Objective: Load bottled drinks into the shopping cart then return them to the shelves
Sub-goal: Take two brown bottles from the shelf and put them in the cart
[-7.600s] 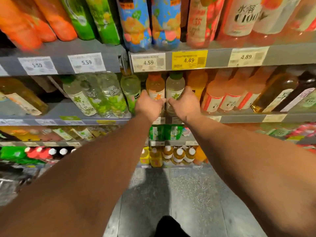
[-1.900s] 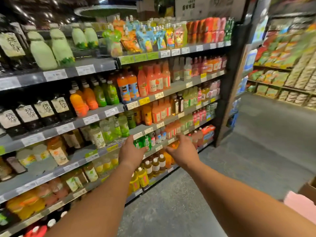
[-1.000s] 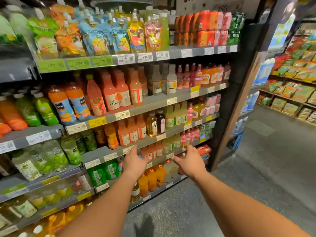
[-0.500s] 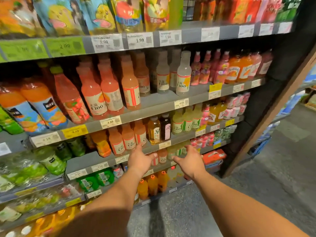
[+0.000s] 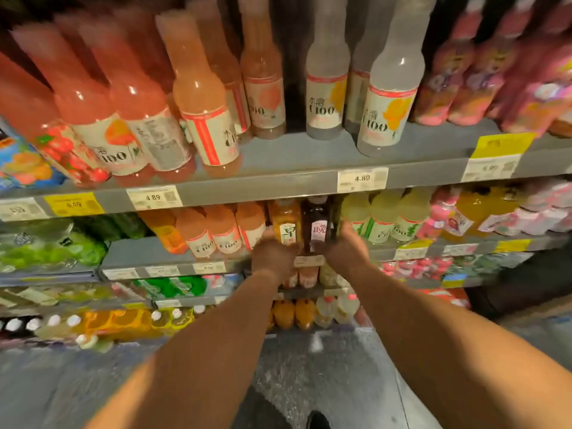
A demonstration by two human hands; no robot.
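An amber bottle (image 5: 287, 222) and a dark bottle (image 5: 316, 224) stand side by side at the front of the middle grey shelf (image 5: 148, 252). My left hand (image 5: 272, 257) covers the amber bottle's base, thumb up along its left side. My right hand (image 5: 346, 250) is at the dark bottle's right side, fingers reaching up beside it. The backs of both hands hide the fingers, so the grip is unclear. No shopping cart is in view.
The upper shelf (image 5: 309, 174) carries tall pink, orange and clear bottles close overhead. Pale yellow bottles (image 5: 380, 218) stand right of my hands, orange ones (image 5: 216, 230) left. Lower shelves hold more drinks. Grey floor (image 5: 325, 373) lies below, with my shoe (image 5: 317, 421).
I have moved closer to the shelves. Both hands went forward and up from below the shelf edge to the amber and dark bottles.
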